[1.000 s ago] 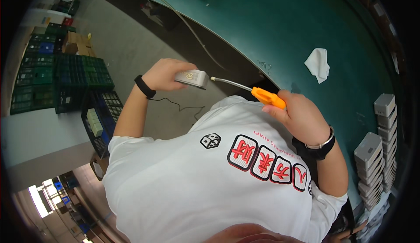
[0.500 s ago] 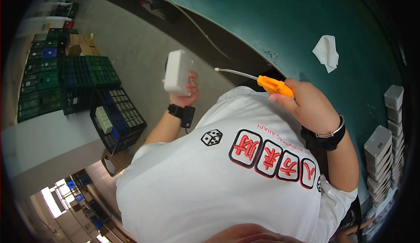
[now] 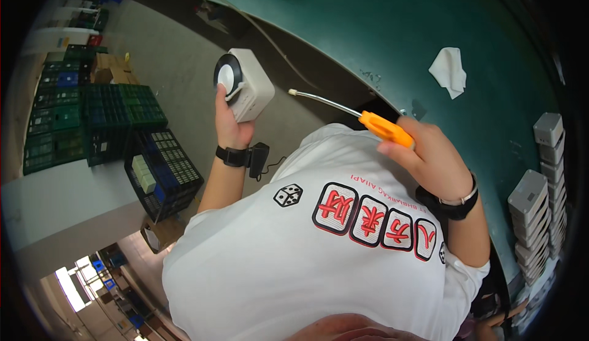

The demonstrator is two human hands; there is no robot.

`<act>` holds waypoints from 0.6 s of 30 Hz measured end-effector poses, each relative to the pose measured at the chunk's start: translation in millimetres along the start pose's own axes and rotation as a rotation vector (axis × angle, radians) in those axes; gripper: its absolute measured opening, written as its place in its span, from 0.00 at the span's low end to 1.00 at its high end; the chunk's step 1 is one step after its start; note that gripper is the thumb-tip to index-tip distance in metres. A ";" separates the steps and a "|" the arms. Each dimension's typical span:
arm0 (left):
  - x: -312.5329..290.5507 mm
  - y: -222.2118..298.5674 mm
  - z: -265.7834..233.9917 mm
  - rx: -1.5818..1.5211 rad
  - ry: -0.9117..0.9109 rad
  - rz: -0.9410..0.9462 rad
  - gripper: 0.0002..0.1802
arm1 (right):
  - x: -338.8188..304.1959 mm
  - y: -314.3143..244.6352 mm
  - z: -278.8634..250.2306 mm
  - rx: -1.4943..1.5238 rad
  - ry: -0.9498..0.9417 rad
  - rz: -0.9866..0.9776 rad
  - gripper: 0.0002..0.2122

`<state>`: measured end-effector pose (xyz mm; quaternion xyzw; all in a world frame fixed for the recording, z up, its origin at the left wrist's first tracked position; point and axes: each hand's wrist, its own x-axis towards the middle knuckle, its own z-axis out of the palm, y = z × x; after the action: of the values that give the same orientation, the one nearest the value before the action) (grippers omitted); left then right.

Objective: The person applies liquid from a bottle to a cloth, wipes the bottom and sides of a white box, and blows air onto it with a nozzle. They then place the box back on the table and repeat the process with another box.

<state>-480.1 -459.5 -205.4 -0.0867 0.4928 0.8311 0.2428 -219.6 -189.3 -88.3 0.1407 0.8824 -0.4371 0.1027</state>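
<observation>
My left hand (image 3: pixel 233 126) is raised over the floor, closed around a small white record-player-shaped device (image 3: pixel 256 89). The device is a rounded box with a black disc with a white centre and a small white arm on one face, and my thumb lies against that face. In my right hand (image 3: pixel 437 160), by the bench edge, is a tool with an orange handle (image 3: pixel 388 130) and a thin bent metal shaft. Its pale tip (image 3: pixel 292 92) points toward the device and stays apart from it.
A green workbench (image 3: pixel 368 22) curves along the far and right side. On it lie a crumpled white cloth (image 3: pixel 449 71) and stacks of grey-white boxes (image 3: pixel 529 194). Green crates (image 3: pixel 116 114) and a black crate (image 3: pixel 165 169) stand at the left. A cable (image 3: pixel 270 37) runs by the bench edge.
My left hand has turned the device, bringing its black disc and small arm into view, and raised it slightly up and left. The orange-handled tool has shifted a little left.
</observation>
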 end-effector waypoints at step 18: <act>19.3 -43.1 224.0 0.358 -1.510 0.619 0.34 | -187.6 137.0 108.0 0.456 2.063 0.597 0.17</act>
<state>-454.5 -243.4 -134.5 0.6729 0.3237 0.6039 0.2787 9.2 -226.2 -197.4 0.6622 0.3729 -0.2197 -0.6117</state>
